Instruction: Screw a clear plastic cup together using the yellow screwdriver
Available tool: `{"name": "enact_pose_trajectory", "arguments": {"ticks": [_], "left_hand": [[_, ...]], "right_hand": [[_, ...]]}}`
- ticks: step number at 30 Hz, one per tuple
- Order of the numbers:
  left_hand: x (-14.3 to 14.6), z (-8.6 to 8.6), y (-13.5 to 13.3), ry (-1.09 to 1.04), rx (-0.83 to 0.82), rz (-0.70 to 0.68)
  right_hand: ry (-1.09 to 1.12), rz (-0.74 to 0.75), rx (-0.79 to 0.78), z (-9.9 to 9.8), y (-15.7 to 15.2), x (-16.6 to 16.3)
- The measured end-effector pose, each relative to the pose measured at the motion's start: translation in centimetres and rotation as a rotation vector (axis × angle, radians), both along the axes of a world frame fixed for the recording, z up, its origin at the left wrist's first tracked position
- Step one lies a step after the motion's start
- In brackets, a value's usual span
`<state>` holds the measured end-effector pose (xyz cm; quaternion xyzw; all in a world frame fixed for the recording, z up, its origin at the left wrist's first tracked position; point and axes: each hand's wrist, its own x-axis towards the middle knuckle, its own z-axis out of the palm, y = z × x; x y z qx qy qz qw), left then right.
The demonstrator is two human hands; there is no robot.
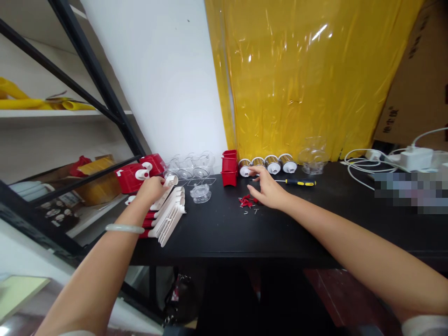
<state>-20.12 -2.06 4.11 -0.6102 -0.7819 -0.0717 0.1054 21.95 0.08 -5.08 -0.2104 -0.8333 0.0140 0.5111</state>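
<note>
At the left end of the black table, my left hand (153, 189) has its fingers closed on the end of a white plastic handle piece (171, 180). Below it lie several white and red handle parts (170, 219) in a slanted row. My right hand (269, 190) has thumb and fingers apart. Its fingertips are at the nearest metal grater drum (244, 168) with a white end cap; whether they touch it I cannot tell. Under that hand lies a small pile of red pieces (246, 201), with small metal pins (255, 211) in front.
Stacked red holders (229, 168) stand beside the drums. Clear plastic parts (200, 192) lie left of centre. A screwdriver (300, 182) is behind my right wrist. White cables and a charger (416, 158) sit at the right. A black-framed shelf (121, 116) borders the left.
</note>
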Motion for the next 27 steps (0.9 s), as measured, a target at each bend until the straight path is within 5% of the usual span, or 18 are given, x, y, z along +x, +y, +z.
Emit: {"name": "enact_pose_trajectory", "arguments": {"ticks": [27], "left_hand": [[-0.5, -2.9, 2.3, -0.056, -0.046, -0.009]], "right_hand": [[-0.011, -0.011, -0.005, 0.4, -0.3, 0.0]]}}
